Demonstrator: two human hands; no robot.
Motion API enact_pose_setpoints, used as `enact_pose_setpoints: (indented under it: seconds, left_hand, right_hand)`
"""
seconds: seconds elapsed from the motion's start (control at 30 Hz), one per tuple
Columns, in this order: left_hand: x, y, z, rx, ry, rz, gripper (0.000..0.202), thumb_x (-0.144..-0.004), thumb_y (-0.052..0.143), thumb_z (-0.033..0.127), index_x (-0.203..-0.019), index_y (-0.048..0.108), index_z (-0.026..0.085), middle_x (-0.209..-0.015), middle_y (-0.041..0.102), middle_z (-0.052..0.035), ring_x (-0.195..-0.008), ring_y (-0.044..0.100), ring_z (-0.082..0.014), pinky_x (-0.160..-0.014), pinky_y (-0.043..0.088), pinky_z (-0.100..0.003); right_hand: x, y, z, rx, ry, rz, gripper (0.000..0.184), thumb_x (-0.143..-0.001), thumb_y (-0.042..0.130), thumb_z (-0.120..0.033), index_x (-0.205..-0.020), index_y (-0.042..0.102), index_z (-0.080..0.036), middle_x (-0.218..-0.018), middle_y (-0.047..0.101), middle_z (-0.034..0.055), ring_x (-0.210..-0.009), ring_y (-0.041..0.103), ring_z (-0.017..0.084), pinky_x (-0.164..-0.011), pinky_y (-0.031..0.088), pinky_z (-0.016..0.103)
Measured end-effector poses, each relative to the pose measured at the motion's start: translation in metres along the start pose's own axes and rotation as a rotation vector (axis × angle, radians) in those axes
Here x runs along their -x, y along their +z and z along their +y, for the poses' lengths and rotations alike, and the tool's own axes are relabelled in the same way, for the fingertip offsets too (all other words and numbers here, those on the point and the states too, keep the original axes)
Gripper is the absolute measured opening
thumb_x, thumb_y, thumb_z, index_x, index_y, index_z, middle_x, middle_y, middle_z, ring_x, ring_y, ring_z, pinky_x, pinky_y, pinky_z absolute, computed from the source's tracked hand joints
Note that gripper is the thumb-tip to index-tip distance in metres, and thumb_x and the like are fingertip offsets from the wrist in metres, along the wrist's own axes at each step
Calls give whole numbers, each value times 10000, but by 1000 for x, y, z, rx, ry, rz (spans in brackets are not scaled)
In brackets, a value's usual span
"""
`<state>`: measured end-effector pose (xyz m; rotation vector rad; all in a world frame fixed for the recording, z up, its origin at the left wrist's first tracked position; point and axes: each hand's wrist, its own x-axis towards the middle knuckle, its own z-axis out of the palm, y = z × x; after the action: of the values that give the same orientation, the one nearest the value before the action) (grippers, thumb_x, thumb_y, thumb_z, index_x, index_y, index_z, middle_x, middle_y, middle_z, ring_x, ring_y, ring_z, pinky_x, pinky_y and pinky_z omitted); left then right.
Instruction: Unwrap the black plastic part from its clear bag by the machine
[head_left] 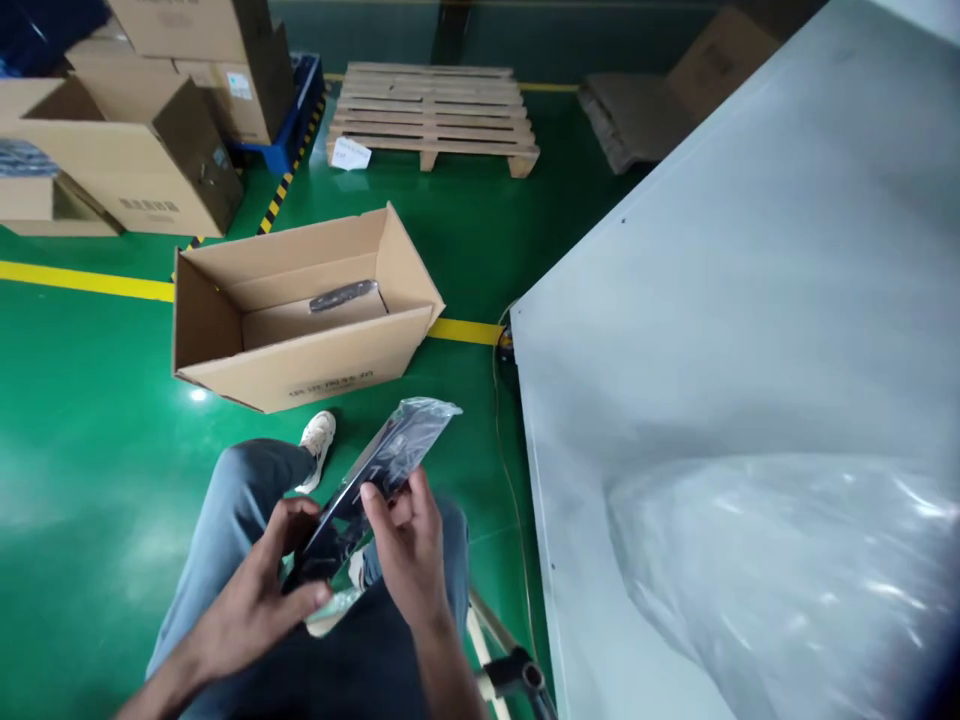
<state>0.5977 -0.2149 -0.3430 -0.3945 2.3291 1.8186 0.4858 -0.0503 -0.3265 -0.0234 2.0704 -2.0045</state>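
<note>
Over lap: left hand point(259, 590) and right hand point(409, 550) both pinch dark part in clear bag point(382, 470).

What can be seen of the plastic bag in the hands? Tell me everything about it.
The plastic bag is clear, shiny and crinkled, with a flat dark item inside that cannot be made out. It is held over the person's lap, tilted, its loose end pointing up and away toward the open cardboard box. The left hand grips its lower end; the right hand pinches its middle.
</note>
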Motion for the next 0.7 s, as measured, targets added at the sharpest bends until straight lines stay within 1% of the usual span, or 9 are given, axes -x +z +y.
enact_pose_setpoints:
  seconds: [0.07, 0.13, 0.2, 0.27, 0.37, 0.43, 0.53, 0.63, 0.7]
  left_hand:
    - [2, -3, 12, 207, -137, -118, 690, -916, 665, 697, -1433, 582, 249, -1250, 718, -153, -1138, 716, -329, -933, 633, -458]
    - [3, 2, 20, 299, -247, -160, 738, -928, 594, 757, -1429, 616, 215, -1143, 744, -145, -1073, 724, -317, -876, 636, -432]
    - [7, 12, 24, 263, -261, -88, 691, -962, 559, 729, -1403, 637, 203, -1059, 752, -111, -1045, 714, -285, -880, 620, -388]
    - [12, 23, 25, 153, -207, 31, 629, -983, 573, 672, -1399, 634, 204, -1015, 753, -81, -1000, 704, -260, -888, 600, -360]
    - [20, 32, 21, 73, -171, 111, 636, -951, 660, 618, -1440, 604, 215, -1127, 762, -83, -1031, 703, -277, -939, 581, -387]
    - [24, 31, 19, 171, -228, 159, 650, -906, 698, 641, -1400, 642, 222, -1269, 742, -95, -1189, 675, -314, -1042, 551, -423]
    - [28, 24, 23, 419, -382, 246, 638, -847, 729, 695, -1257, 728, 206, -1307, 736, -104, -1344, 608, -341, -1137, 501, -439]
    - [32, 17, 36, 657, -481, 147, 689, -835, 728, 728, -1217, 744, 156, -1230, 759, -140, -1278, 652, -358, -1098, 527, -449]
    - [33, 15, 43, 717, -502, 84, 732, -826, 715, 759, -1189, 752, 124, -1171, 770, -157, -1196, 686, -364, -1048, 553, -454]
  right_hand:
    - [15, 1, -1, 20, -32, -73, 282, -965, 646, -435, -1167, 668, -239, -1018, 821, 61, -902, 782, 229, -796, 657, 341]
    - [24, 3, -1, 68, -75, -109, 319, -967, 628, -416, -1222, 664, -229, -1035, 822, 71, -895, 783, 228, -778, 653, 338]
    - [31, 4, -1, 176, -119, -42, 396, -956, 633, -398, -1304, 638, -208, -1079, 815, 92, -914, 783, 233, -797, 652, 356]
    - [36, 4, -1, 321, -162, 81, 404, -936, 660, -385, -1290, 649, -191, -1059, 807, 103, -908, 774, 238, -817, 644, 375]
    - [43, 3, -2, 416, -179, 115, 198, -950, 636, -360, -1031, 722, -201, -867, 785, 76, -795, 750, 222, -770, 621, 357]
    - [45, 1, -3, 324, -107, 68, 223, -978, 602, -388, -933, 724, -207, -768, 761, 59, -725, 739, 211, -718, 610, 334]
    - [45, -5, -4, 99, 58, 31, 290, -949, 656, -490, -946, 730, -209, -706, 742, 43, -674, 733, 210, -671, 606, 320]
    - [44, -14, -5, -31, 117, -17, 303, -902, 724, -524, -947, 730, -224, -706, 741, 29, -659, 722, 203, -712, 614, 334]
    - [45, -18, -5, -51, 108, -31, 300, -907, 724, -528, -954, 726, -231, -709, 731, 21, -670, 719, 200, -740, 614, 343]
